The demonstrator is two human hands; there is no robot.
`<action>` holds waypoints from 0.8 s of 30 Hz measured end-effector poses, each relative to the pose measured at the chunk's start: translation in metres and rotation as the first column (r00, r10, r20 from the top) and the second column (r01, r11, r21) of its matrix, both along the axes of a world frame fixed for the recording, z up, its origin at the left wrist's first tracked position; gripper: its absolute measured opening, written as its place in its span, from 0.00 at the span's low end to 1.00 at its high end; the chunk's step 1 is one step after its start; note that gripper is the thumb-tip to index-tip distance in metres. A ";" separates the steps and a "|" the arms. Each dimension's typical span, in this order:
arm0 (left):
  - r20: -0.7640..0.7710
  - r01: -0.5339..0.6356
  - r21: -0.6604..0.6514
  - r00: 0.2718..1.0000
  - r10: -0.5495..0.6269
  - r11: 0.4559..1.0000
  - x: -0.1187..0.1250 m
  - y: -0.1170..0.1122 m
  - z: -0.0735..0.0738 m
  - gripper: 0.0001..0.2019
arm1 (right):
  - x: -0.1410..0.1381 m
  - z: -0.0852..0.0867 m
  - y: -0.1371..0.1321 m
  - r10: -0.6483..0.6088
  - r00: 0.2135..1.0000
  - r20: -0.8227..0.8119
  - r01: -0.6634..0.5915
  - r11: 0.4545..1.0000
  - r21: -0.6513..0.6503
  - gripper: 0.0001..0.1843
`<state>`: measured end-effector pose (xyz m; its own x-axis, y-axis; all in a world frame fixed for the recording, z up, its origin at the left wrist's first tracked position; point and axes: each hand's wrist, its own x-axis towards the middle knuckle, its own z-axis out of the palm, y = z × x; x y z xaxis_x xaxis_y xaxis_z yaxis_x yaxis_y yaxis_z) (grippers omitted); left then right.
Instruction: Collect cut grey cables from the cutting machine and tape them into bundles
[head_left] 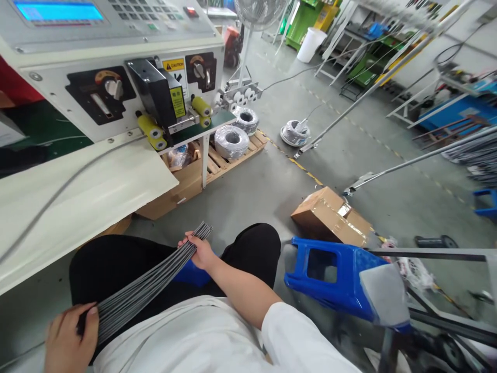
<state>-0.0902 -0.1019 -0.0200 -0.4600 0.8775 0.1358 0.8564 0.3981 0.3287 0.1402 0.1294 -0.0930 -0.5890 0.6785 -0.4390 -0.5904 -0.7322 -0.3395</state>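
Observation:
A bundle of grey cables [143, 287] stretches across my lap, fanned a little in its middle. Near its far end my right hand [200, 251] is wrapped round it, and the cut tips stick out past the fingers. My left hand [73, 331] grips the near end at the lower left, with something black showing between thumb and fingers that I cannot make out. To the left stands a wire-cutting machine [128, 98] with a lit blue display [58, 10]. A single grey cable [58, 191] runs from its yellow rollers [153, 132] over a pale tray [97, 199].
Coils of grey cable [232, 142] sit on a wooden pallet [248, 150] beyond the machine. A cardboard box [330, 215] and a blue plastic stool [330, 274] stand on the floor to my right. Metal poles [373, 98] slant across the right side.

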 end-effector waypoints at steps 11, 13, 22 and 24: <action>-0.098 0.096 0.058 0.991 -0.090 0.994 0.000 0.021 0.000 0.08 | 0.001 0.006 0.003 -0.009 1.000 -0.018 0.009 1.000 -0.011 0.12; -0.194 0.236 0.057 0.956 -0.221 0.970 0.004 0.034 0.011 0.09 | 0.000 0.006 0.003 -0.012 1.000 -0.005 0.012 1.000 -0.014 0.13; -0.413 0.207 0.231 0.905 -0.097 0.951 0.005 0.149 0.119 0.26 | 0.002 0.013 0.000 0.028 0.999 0.023 -0.028 0.999 0.015 0.13; -0.394 0.122 0.206 0.919 -0.032 0.971 0.001 0.166 0.134 0.35 | 0.003 0.014 0.000 0.023 0.999 0.036 -0.024 1.000 0.020 0.14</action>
<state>-0.0891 0.0640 0.1136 -0.2642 0.8346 0.4834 0.9589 0.2810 0.0389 0.1437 0.1297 -0.0793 -0.5891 0.6735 -0.4465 -0.5603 -0.7386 -0.3748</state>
